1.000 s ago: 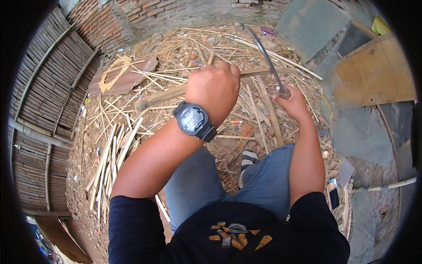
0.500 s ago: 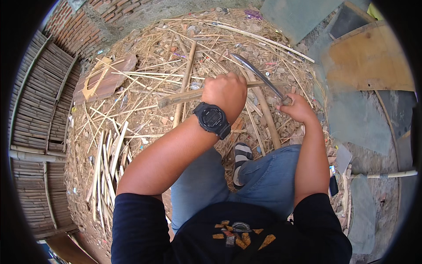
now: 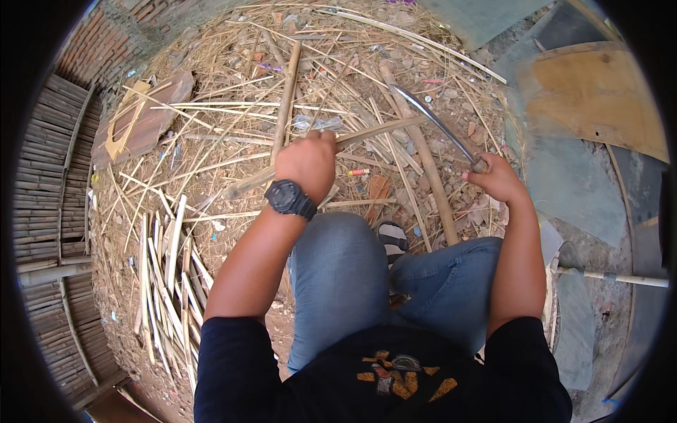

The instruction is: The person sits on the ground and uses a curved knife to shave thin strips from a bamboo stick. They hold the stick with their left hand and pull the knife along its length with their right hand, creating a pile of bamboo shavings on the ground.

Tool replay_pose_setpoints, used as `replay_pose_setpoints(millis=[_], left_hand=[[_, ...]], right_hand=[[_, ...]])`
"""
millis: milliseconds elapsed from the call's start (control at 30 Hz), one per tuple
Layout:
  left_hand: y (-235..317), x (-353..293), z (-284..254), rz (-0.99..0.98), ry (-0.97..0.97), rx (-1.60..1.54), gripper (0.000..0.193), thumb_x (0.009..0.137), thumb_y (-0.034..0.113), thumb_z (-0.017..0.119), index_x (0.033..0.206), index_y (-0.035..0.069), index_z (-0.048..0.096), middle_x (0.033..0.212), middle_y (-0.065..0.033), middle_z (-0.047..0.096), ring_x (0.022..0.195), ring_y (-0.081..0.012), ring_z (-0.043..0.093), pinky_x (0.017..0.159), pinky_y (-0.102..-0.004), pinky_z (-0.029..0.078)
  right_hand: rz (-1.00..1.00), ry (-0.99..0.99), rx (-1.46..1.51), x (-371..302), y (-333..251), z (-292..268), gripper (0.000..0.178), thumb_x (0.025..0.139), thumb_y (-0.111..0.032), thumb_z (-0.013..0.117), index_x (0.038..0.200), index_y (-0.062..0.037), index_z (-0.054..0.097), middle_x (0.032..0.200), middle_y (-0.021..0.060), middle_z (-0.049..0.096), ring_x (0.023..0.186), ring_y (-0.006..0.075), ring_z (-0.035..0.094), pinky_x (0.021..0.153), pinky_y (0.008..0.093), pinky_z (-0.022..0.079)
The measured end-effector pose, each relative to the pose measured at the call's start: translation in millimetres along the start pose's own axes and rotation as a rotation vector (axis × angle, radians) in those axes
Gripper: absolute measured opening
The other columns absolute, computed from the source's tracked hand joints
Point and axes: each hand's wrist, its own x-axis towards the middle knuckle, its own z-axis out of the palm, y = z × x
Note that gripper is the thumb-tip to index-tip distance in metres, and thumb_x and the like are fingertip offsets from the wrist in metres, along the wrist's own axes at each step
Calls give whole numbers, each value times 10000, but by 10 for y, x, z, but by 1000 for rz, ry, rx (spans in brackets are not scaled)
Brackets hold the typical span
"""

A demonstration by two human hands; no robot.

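My left hand (image 3: 308, 161), a dark watch on its wrist, is closed around the middle of a long bamboo slat (image 3: 384, 128). The slat slants up from lower left to right, one end near my left knee. My right hand (image 3: 499, 178) grips the short handle of a curved machete (image 3: 441, 125), its slim shiny blade pointing up and to the left. That blade lies just past the slat's right end; whether they touch I cannot tell. Below the slat, two bamboo poles lie on the ground, a left pole (image 3: 288, 92) and a right pole (image 3: 423, 155).
A pile of split bamboo strips (image 3: 173, 261) lies left of my legs. Thin strips and straw litter the ground ahead. A brown board (image 3: 166, 106) lies at far left, beside a bamboo slat wall (image 3: 56, 162). Grey sheets (image 3: 571, 183) and a wooden panel (image 3: 592, 92) are at right.
My left hand has moved left with the slat. My right hand has shifted right with the machete, whose blade crossed the slat before and is now past its end. The view has shifted slightly.
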Motion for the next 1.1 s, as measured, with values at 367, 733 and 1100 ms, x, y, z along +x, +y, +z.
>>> replay_pose_setpoints(millis=[367,733,1100], left_hand=[[-2169,-2708,1076,-753,246,-251,356,994,380,694,927,31,723,743,-172,711,657,-360,695,630,-465,537],[-2963,-4446,927,-1416,-24,363,587,983,451,669,1451,128,524,1406,-175,584,1295,-359,582,1010,-536,487],[-2059,-4978,1459,-1042,-263,-15,882,893,473,743,1597,117,350,1601,-227,346,1508,-400,331,1207,-611,273]], right_hand=[[-43,107,-72,-172,-170,14,361,818,-255,862,1013,1,700,744,57,635,685,168,573,660,369,479],[-32,375,-176,-770,-892,-217,470,822,-298,840,1175,-11,722,870,137,728,809,262,676,804,400,529],[-76,313,102,-727,-976,-464,601,853,-361,847,1267,30,652,733,31,631,617,127,586,565,307,468]])
